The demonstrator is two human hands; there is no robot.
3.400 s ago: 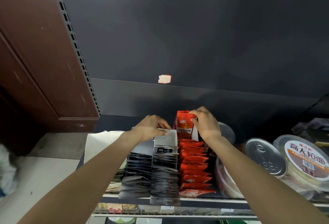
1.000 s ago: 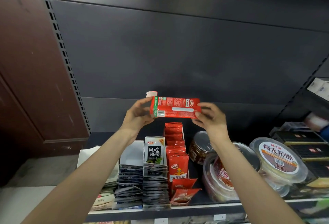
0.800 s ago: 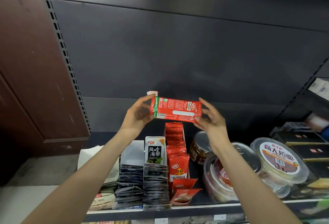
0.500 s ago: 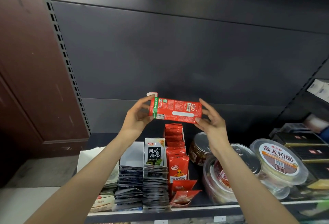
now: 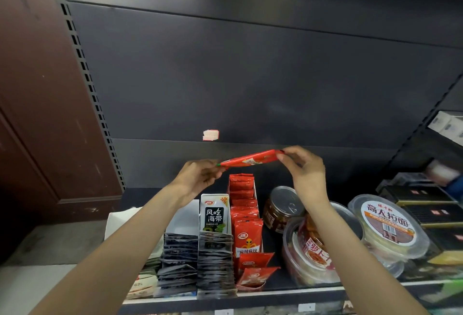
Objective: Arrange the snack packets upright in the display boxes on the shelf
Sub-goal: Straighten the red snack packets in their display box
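Single head-worn view, facing forward and slightly down from close range onto a shelf (image 5: 250,298), both hands (image 5: 198,179) raised mid-frame, dark back panel (image 5: 250,76) filling the far upper half.

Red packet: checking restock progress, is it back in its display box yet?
No, both hands hold the red packet above the shelf.

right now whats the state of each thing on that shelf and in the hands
red packet: held flat above the shelf, edge-on
left hand: pinches its left end
right hand: pinches its right end
red packets in box: upright, front two tipped forward
seaweed packet: upright
jar: lid on
noodle tub: sealed, tilted
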